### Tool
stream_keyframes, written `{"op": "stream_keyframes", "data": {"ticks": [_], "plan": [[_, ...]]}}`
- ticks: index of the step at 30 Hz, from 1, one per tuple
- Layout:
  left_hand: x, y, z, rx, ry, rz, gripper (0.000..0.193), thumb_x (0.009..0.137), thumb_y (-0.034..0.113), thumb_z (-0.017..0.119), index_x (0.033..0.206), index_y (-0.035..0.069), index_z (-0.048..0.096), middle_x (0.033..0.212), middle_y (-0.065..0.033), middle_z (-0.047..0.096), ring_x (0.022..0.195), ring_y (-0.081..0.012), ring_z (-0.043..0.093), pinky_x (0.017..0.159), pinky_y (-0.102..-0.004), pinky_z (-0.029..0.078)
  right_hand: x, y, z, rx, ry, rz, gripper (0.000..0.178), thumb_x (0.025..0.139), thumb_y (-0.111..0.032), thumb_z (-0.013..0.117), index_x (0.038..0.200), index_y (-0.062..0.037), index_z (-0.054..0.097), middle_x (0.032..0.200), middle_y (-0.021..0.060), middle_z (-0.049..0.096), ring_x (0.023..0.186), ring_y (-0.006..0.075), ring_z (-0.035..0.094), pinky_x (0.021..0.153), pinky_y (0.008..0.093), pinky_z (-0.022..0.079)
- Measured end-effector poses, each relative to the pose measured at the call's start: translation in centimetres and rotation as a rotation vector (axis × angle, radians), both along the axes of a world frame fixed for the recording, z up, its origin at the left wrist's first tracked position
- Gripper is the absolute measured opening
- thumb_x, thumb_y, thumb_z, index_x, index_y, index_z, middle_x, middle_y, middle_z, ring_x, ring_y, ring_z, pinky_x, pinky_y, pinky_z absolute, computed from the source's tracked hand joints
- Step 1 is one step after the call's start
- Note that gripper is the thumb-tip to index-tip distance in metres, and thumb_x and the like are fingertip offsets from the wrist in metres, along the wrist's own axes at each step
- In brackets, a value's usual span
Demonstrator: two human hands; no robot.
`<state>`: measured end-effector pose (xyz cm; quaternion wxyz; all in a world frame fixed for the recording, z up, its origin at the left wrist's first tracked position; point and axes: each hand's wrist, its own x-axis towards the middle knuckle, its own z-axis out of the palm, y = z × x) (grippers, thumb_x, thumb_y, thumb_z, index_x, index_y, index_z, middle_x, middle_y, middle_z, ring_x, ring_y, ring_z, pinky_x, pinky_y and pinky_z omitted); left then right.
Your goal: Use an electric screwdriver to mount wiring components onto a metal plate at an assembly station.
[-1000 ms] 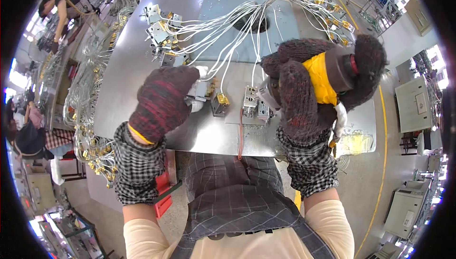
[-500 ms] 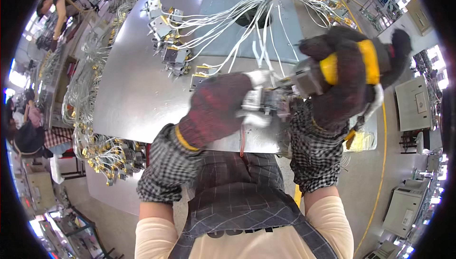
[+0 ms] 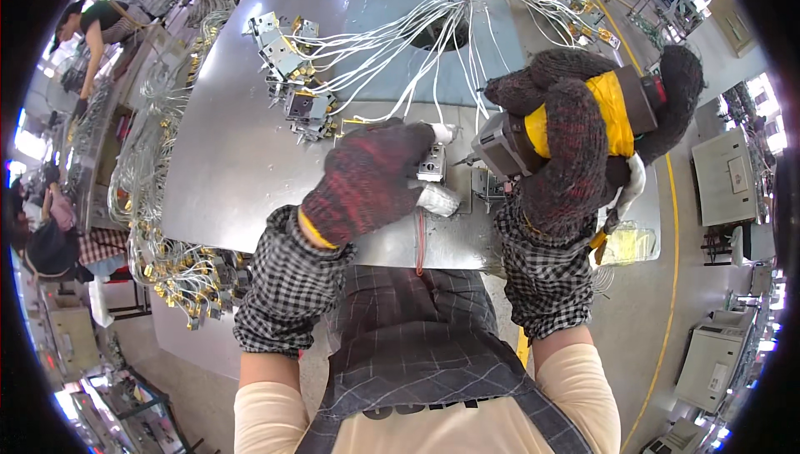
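Note:
My left hand (image 3: 367, 175), in a dark knit glove with white-wrapped thumb and fingertip, pinches a small metal box-like connector part (image 3: 432, 162) on the metal table. My right hand (image 3: 575, 129), gloved the same way, is wrapped round a dark power screwdriver (image 3: 506, 147) with yellow tape on its body. The tool lies sideways, and its thin bit points left, a short gap from the part. Below the tool's nose, another dark metal piece (image 3: 489, 185) rests on the table. White cables (image 3: 392, 27) run from a dark round hole to several metal connector blocks (image 3: 308, 108) at the left.
The metal table (image 3: 225, 154) has a blue-grey plate (image 3: 375, 4) around the hole. More brass-ended connectors (image 3: 575, 4) lie at the far right. Bundled cables (image 3: 154, 146) hang on the left. A person (image 3: 104, 25) leans over a bench at far left. Cabinets (image 3: 723, 179) stand at right.
The screwdriver has shifted left and its bit has come clear of the metal parts. My left hand has moved slightly left with the small part.

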<state>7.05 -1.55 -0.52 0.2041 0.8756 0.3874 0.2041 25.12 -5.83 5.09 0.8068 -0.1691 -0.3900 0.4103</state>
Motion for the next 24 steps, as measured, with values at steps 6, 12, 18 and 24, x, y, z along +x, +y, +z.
{"op": "stream_keyframes", "data": {"ticks": [6, 12, 18, 24], "plan": [[0.9, -0.3, 0.2, 0.003, 0.001, 0.011, 0.057, 0.066, 0.036, 0.082, 0.112, 0.008, 0.065, 0.095, -0.0135, 0.068, 0.091, -0.0308, 0.067, 0.080, -0.0415, 0.053, -1.7, 1.9, -1.4, 0.100, -0.542, -0.657, 0.063, 0.097, -0.037, 0.050, 0.148, -0.0109, 0.025, 0.105, 0.0247, 0.064, 0.083, 0.0348, 0.069, 0.072, 0.0519, 0.061], [0.1, -1.1, 0.2, 0.054, 0.027, 0.053, 0.071, 0.063, 0.047, 0.084, 0.118, 0.010, 0.061, 0.101, -0.0113, 0.066, 0.098, -0.0328, 0.064, 0.086, -0.0453, 0.049, -0.1, 0.0, -2.9, -0.053, -0.272, -0.221, 0.059, 0.092, -0.013, 0.063, 0.142, -0.0060, 0.033, 0.105, 0.0213, 0.063, 0.088, 0.0298, 0.068, 0.079, 0.0483, 0.061], [-3.1, -2.1, -0.3, 0.401, 0.374, -0.063, 0.063, 0.072, 0.030, 0.074, 0.128, 0.010, 0.055, 0.122, -0.0115, 0.061, 0.111, -0.0298, 0.057, 0.091, -0.0451, 0.045, -1.5, 0.1, -0.9, 0.158, -0.599, -0.379, 0.070, 0.085, -0.001, 0.070, 0.143, -0.0080, 0.030, 0.103, 0.0174, 0.063, 0.086, 0.0247, 0.068, 0.076, 0.0438, 0.062], [-4.5, -0.8, -1.0, 0.545, 0.363, -0.234, 0.060, 0.075, 0.024, 0.073, 0.131, 0.012, 0.055, 0.123, -0.0102, 0.061, 0.106, -0.0283, 0.059, 0.092, -0.0438, 0.047, -1.4, 0.2, -1.8, 0.078, -0.519, -0.367, 0.075, 0.085, 0.002, 0.069, 0.145, -0.0088, 0.027, 0.102, 0.0164, 0.064, 0.083, 0.0234, 0.068, 0.072, 0.0413, 0.062]]}}
